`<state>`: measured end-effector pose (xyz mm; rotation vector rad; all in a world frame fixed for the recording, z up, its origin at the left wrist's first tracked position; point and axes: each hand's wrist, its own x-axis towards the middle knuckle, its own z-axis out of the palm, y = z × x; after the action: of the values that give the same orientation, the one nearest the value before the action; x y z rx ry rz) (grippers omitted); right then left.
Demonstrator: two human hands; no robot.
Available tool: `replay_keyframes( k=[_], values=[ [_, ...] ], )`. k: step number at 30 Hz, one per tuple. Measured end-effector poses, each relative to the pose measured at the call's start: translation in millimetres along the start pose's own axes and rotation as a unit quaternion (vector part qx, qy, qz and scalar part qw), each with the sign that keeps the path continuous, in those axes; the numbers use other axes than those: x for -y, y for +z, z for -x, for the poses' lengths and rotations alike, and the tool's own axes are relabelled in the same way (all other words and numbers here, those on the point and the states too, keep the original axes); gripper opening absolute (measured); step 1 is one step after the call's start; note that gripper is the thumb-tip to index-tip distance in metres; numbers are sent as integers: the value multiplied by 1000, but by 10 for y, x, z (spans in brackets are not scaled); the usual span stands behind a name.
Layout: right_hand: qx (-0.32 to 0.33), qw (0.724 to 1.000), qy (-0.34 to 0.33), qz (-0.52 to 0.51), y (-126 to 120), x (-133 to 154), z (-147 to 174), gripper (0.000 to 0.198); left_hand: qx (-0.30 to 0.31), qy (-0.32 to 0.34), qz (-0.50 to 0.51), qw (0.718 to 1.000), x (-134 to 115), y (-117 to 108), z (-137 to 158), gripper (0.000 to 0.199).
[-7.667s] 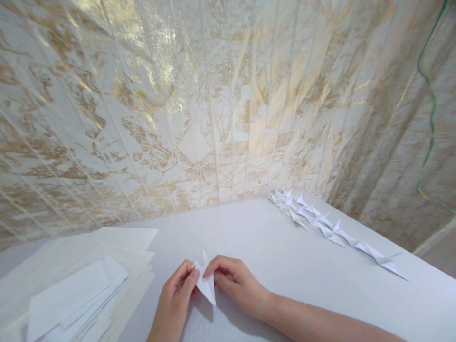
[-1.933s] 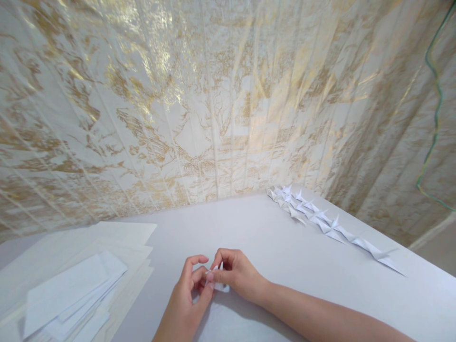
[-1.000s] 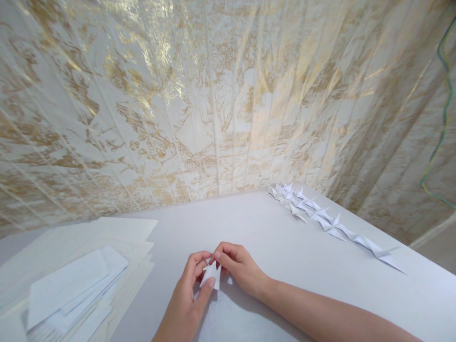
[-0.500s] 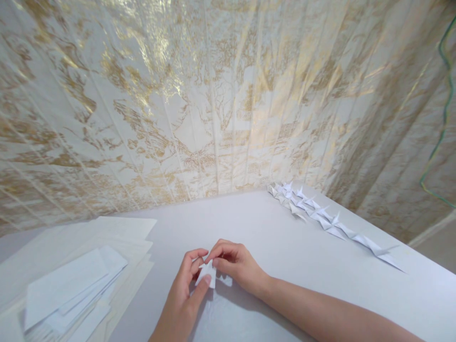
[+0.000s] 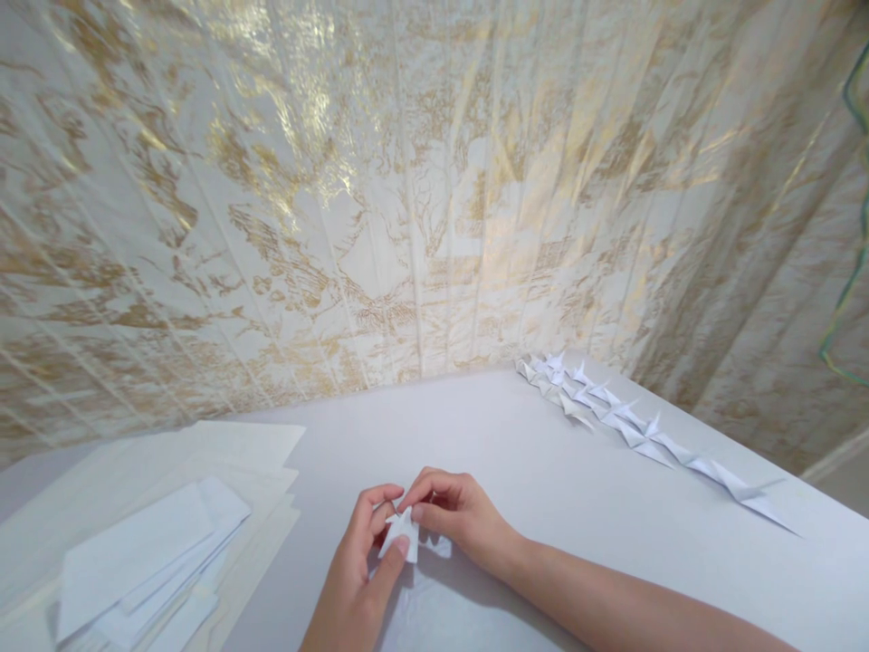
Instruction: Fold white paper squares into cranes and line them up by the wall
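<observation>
A small folded white paper [image 5: 403, 538] with pointed tips at its top is held between both hands, just above the table. My left hand [image 5: 368, 560] grips its lower part, thumb pressed on the front face and fingers curled behind. My right hand [image 5: 459, 514] pinches the paper's upper right tip between thumb and index finger. The back of the paper and some fingertips are hidden. To the far right, several folded white paper cranes [image 5: 648, 436] stand in slanting rows along the table's edge.
On the left of the white table [image 5: 319, 507] lie large cream paper sheets [image 5: 272, 444], with smaller white folded papers [image 5: 136, 561] on top. A gold-patterned curtain [image 5: 380, 226] hangs behind the table. A green cord [image 5: 845, 290] dangles at the far right.
The view has shifted slightly, so everything sits a little lower and further right. Both hands keep nearly the same hold on the folded paper.
</observation>
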<state>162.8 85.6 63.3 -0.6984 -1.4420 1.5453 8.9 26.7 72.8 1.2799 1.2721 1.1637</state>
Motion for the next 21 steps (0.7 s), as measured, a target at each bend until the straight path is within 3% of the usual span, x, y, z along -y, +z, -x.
replay_keyframes(
  k=[11, 15, 21],
  values=[
    [-4, 999, 40, -7, 5, 10, -2, 40, 14, -3, 11, 1000, -11, 22, 21, 46],
    [19, 1000, 15, -5, -30, 58, -2, 36, 36, -14, 82, 996, -18, -13, -4, 47],
    [51, 994, -21, 95, -89, 129, -5, 28, 74, -27, 153, 985, -17, -60, -27, 42]
  ],
)
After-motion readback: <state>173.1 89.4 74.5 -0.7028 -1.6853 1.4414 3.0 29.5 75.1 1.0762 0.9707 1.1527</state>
